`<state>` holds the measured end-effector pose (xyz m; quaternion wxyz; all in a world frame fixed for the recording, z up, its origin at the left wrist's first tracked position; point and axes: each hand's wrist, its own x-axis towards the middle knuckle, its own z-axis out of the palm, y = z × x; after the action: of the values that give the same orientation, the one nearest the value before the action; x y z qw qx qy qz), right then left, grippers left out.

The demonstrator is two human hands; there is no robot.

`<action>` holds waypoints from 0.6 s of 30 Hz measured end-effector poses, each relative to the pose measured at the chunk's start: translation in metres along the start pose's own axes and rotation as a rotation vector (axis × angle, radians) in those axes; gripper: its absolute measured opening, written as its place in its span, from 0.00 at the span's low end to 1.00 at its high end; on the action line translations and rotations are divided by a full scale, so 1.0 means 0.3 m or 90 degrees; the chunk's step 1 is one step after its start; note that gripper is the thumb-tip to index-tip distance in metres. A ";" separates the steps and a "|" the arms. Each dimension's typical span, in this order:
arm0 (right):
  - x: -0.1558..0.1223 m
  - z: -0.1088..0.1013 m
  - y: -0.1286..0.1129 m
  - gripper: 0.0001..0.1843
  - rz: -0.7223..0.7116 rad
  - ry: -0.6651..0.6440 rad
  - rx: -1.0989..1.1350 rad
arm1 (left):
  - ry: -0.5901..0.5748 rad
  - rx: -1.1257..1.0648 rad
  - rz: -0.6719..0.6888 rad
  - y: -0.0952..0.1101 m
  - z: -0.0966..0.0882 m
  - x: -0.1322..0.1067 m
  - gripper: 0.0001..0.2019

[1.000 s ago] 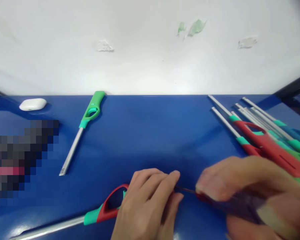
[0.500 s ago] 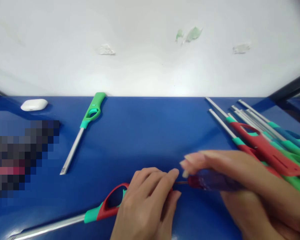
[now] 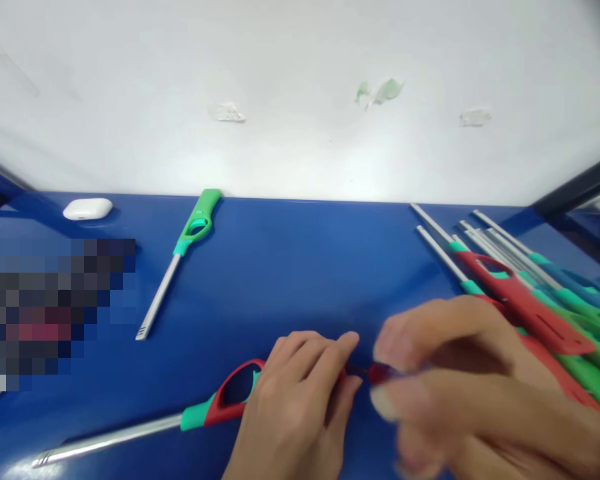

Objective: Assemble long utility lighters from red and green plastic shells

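My left hand (image 3: 300, 400) is closed around the handle of a red gas lighter (image 3: 225, 403), pressing it down on the blue table. The lighter's metal tube points to the lower left, and most of its handle is hidden under my fingers. My right hand (image 3: 460, 393) grips a small screwdriver (image 3: 377, 373) with a dark red and purple see-through handle. Its thin shaft reaches toward the handle end of the lighter, between my left thumb and forefinger. Where the tip meets the lighter is hidden.
A green gas lighter (image 3: 199, 223) lies at the back left. A white earbud case (image 3: 88, 209) sits by the wall, with a blurred-out object (image 3: 55, 307) in front. On the right lies a pile of several red, green and blue lighters (image 3: 540, 310).
My right hand's fingers have shifted round the screwdriver handle, now covering most of it. The left hand still holds the lighter. The whole view has shifted slightly.
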<state>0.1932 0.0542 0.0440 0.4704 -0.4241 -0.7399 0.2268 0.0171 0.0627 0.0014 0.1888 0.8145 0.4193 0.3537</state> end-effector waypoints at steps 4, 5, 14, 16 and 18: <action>0.021 0.019 -0.007 0.20 0.038 0.059 0.044 | 0.047 -0.008 -0.009 -0.001 0.012 -0.007 0.16; 0.027 0.018 -0.007 0.19 0.025 0.071 0.059 | 0.045 -0.013 0.000 -0.002 0.014 -0.009 0.16; 0.053 0.011 0.011 0.19 -0.050 0.031 0.090 | 0.037 -0.029 -0.028 0.001 0.020 -0.017 0.15; 0.053 0.013 0.012 0.15 -0.068 0.051 0.072 | 0.028 -0.030 -0.025 0.002 0.018 -0.017 0.20; 0.053 0.011 0.011 0.17 -0.059 0.011 0.042 | 0.018 -0.027 -0.035 0.003 0.016 -0.016 0.22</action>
<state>0.1886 0.0696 0.0480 0.5008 -0.3754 -0.7466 0.2255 0.0192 0.0580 -0.0034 0.2096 0.7936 0.4365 0.3683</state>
